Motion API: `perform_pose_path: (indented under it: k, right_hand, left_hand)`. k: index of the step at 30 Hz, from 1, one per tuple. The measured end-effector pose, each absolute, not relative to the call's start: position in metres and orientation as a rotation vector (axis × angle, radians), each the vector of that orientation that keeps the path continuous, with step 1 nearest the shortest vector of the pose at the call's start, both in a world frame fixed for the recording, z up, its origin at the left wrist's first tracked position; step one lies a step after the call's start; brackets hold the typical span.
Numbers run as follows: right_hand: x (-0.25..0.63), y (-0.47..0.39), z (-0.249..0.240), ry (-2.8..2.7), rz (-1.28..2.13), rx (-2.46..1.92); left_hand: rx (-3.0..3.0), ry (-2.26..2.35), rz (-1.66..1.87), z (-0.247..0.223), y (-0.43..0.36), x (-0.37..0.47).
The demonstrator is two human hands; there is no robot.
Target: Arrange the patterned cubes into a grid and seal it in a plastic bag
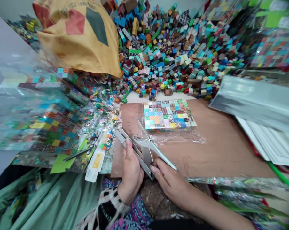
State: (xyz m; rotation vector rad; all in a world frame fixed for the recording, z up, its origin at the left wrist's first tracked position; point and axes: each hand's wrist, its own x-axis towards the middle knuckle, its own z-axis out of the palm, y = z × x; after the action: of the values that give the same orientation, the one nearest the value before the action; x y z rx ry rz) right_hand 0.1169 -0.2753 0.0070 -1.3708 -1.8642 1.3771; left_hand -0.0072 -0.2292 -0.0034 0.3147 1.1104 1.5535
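Observation:
A silver metal plier-like stapler [156, 147] is held over the brown board. My left hand [131, 171] is wrapped around its flat, channel-shaped part, with the thumb up along the metal. My right hand [167, 179] grips the lower end near the long silver handle. Just beyond the tool lies a flat block of small patterned cubes [169, 115] in clear plastic film, with loose film [180, 136] stretching along its near side.
A big heap of small coloured cubes [168, 57] fills the back. An orange bag [87, 41] and wrapped cube blocks [55, 124] stand at left, near small plastic packets [103, 118]. Clear film sheets [254, 99] and white cards [266, 137] lie at right.

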Motion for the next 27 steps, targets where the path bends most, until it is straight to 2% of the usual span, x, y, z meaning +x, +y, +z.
perform_pose_path:
  k: [8, 14, 18, 24, 27]
  right_hand:
    - [0.132, -0.266, -0.001, -1.584, 1.653, -1.366]
    - [0.154, -0.266, -0.006, -1.143, 2.056, -1.324]
    - [0.167, -0.274, 0.000, -1.112, 2.033, -1.355]
    - [0.191, -0.273, 0.039, -1.723, 1.950, -1.321]
    - [0.199, -0.266, 0.046, -1.540, 1.899, -1.379]
  left_hand:
    - [0.491, 1.137, 1.509, -0.008, -0.237, -0.013]
    - [0.576, 1.167, 1.379, -0.019, -0.246, -0.020]
    - [0.578, 1.111, 1.329, -0.021, -0.250, -0.025]
    - [0.644, 1.049, 1.293, -0.019, -0.253, -0.029]
    - [0.720, 1.004, 1.236, -0.018, -0.256, -0.033]
